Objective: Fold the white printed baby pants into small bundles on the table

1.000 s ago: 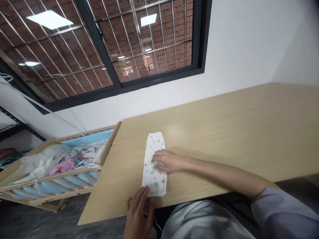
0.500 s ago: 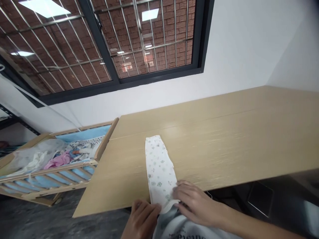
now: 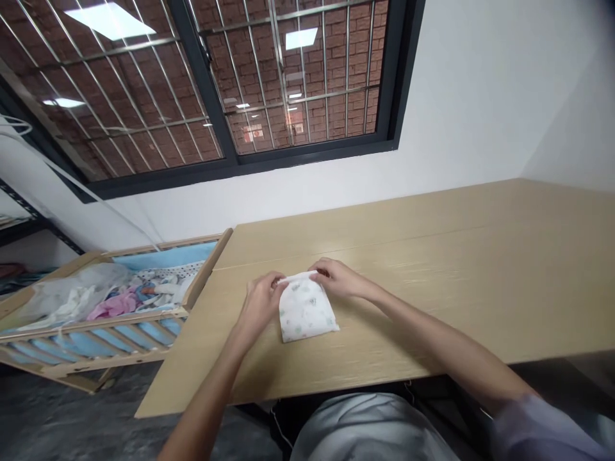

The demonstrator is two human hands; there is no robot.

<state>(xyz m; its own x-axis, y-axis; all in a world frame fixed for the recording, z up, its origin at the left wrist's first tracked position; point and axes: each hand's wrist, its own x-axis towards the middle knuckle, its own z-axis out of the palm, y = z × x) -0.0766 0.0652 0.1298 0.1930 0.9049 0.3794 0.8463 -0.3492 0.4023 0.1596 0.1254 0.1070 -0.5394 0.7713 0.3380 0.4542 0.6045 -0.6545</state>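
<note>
A white cloth [image 3: 307,310] with a small green and grey print lies on the wooden table, doubled over into a short piece. It looks like a small garment, but its exact kind cannot be made out. My left hand [image 3: 263,296] pinches its far left corner between thumb and fingers. At the far right corner, my right hand [image 3: 334,276] grips the same edge with its fingertips. The fold's straight near edge rests on the tabletop, towards my body.
The wide wooden table [image 3: 432,275] stretches to the right, along the white wall below a barred window [image 3: 298,77]. At the left end stands a wooden cot [image 3: 96,333] with blue lining, holding a heap of clothes [image 3: 120,302] and a translucent plastic bag [image 3: 81,288].
Both hands have moved away from my body to the cloth's far end. The near end has been carried over, so the long strip is now folded to roughly half its length.
</note>
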